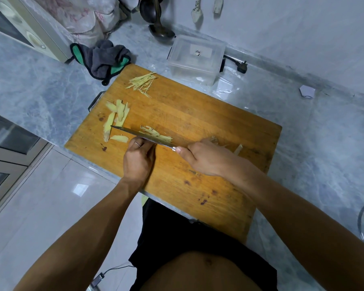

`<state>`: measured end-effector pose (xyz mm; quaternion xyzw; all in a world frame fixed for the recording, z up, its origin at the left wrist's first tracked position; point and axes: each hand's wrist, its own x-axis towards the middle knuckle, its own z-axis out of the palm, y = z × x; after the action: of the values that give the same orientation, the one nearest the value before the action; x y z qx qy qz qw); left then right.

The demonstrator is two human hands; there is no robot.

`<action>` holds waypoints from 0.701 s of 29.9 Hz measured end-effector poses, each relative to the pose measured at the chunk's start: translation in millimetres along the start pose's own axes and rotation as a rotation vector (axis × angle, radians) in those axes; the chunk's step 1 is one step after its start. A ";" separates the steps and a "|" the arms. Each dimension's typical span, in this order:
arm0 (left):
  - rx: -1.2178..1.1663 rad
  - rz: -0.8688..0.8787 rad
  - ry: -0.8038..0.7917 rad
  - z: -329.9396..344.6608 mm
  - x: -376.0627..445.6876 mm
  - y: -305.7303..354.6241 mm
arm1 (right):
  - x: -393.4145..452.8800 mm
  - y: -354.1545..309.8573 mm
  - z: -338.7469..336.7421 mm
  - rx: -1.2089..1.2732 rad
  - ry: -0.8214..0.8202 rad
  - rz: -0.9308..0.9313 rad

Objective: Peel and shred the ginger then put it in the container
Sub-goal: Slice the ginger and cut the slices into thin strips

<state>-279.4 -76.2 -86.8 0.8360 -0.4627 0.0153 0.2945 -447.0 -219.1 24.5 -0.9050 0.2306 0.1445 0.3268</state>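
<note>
Step in hand: shredding, judged from the knife (143, 135) lying across a small stack of ginger slices (156, 134) on the wooden cutting board (198, 122).
Right hand (206, 158): curled round the knife handle, thumb near the metal collar; blade runs left and slightly away from it.
Left hand (138, 158): fingers curled down against the near side of the blade; whether they pin any ginger cannot be told.
Key relation: the slices lie just beyond the blade, their long axis roughly along it, nearer the left hand.
Finished shreds (143, 82): a pile at the board's far edge.
Uncut slices (117, 118): left of the blade tip.
Container (195, 57): clear plastic box just beyond the board's far corner, apparently holding no ginger.
Progress: partway, by this view.
</note>
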 end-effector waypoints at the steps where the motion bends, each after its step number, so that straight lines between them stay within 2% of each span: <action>1: 0.002 0.001 0.002 -0.4 0.2 0.4 | 1.0 -1.9 1.0 -0.010 -0.004 0.003; 7: 0.018 0.024 0.012 -2.3 1.8 2.5 | 13.0 -15.1 0.6 -0.035 -0.037 0.022; 16: 0.009 0.020 0.029 -6.0 1.2 8.5 | 9.1 -15.5 12.1 -0.080 0.061 -0.028; 21: 0.025 0.017 0.010 -5.9 1.2 5.7 | -5.0 -10.5 -0.6 -0.052 0.036 -0.016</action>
<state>-281.7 -76.4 -78.8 0.8356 -0.4683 0.0276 0.2859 -445.8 -210.8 32.6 -0.9176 0.2254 0.1314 0.2999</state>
